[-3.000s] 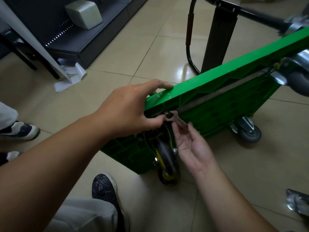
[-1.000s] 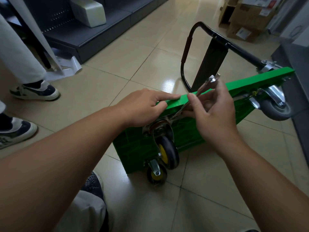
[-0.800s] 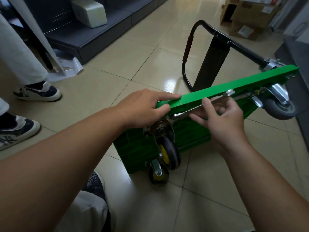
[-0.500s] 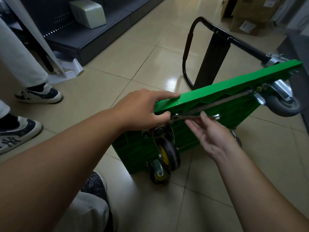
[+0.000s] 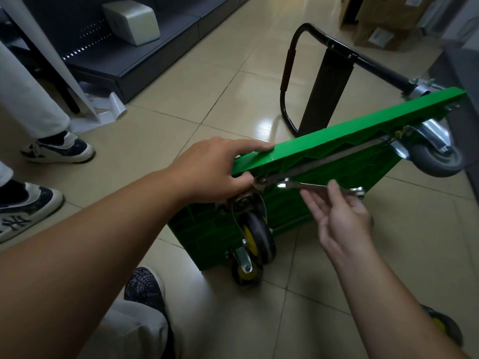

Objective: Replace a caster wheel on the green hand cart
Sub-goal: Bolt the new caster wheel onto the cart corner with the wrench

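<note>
Head view: green hand cart (image 5: 337, 141) is seen stood on edge on the tiled floor (image 5: 181, 81), with its ribbed underside turned toward the camera and its black handle (image 5: 334, 45) on the far side, the loop reaching down to the tiles. Left hand (image 5: 212, 172) is clamped on the near upper corner of the deck, fingers laid over the top edge and thumb tucked beneath. Wrench (image 5: 318, 186) is set with its left end at a bolt (image 5: 261, 180) on the underside, just beside the left thumb. Its shaft runs right and is carried across the straightened fingers of the right hand (image 5: 339, 216), palm up, with no finger seen curled round it. Just below the bolt, a black caster with yellow hub (image 5: 255, 237) is held in a metal bracket. A second yellow-hubbed caster (image 5: 245, 272) sits lower, touching the floor. Grey caster (image 5: 438, 156) is noted at the far right corner, raised off the floor. Yellow-and-black wheel (image 5: 445, 327) lies on the floor at near right, partly hidden behind the right forearm. Bystanders' shoes (image 5: 59, 149) are noted at left, and cardboard boxes (image 5: 381, 35) at far right.
</note>
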`<state>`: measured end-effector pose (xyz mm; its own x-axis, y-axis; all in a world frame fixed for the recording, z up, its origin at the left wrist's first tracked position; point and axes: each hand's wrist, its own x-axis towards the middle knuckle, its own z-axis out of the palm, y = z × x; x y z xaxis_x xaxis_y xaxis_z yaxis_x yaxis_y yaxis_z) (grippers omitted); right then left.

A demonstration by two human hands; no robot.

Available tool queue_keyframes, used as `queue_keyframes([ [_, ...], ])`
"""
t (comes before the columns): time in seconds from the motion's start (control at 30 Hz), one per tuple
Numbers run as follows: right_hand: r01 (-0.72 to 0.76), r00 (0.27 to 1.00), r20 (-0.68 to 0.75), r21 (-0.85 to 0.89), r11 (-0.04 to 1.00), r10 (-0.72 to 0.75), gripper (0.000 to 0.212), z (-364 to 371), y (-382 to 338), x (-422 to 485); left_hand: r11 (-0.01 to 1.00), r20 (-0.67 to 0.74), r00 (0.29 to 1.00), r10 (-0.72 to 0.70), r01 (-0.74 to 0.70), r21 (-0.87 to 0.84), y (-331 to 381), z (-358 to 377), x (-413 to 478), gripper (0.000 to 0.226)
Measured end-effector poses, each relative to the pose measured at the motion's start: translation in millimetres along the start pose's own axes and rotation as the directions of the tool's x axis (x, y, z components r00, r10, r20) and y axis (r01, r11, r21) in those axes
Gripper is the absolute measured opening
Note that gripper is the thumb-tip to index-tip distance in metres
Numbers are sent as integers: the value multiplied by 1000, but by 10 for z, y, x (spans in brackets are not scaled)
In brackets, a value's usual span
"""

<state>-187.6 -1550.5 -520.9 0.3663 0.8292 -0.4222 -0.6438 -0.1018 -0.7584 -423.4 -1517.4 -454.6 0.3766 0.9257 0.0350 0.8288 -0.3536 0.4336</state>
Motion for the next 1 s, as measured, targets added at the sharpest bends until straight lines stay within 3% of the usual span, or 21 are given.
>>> queue_keyframes([
  [0.1,389,920,154,-233,891,-362,12,19,-182,-141,999,21,1000,-14,15,-41,14,-15,4,60],
  [0.17,652,755,378,-343,677,-535,18,101,-303,-261,997,32,999,-26,28,-69,39,-31,-4,61],
  [0.27,844,535,634,-375,383,-558,21,267,-385,-412,992,37,998,-51,55,-116,68,-45,-17,53],
  [0.37,913,407,751,-344,218,-520,21,364,-387,-475,983,44,997,-62,68,-169,83,-59,-21,44],
  [0.43,925,377,782,-345,160,-497,19,401,-375,-478,982,47,997,-65,73,-176,83,-68,-22,43],
  [0.5,917,392,786,-375,134,-478,19,434,-354,-470,982,50,996,-67,75,-172,77,-75,-22,44],
  [0.7,897,437,781,-416,149,-446,19,537,-294,-512,981,39,997,-72,78,-177,64,-74,-23,45],
  [0.8,912,393,811,-404,70,-433,20,590,-270,-564,978,32,997,-75,80,-191,75,-73,-30,43],
  [1.0,940,216,891,-301,-163,-399,18,552,-43,-732,971,32,998,-51,57,-231,113,-95,-58,41],
])
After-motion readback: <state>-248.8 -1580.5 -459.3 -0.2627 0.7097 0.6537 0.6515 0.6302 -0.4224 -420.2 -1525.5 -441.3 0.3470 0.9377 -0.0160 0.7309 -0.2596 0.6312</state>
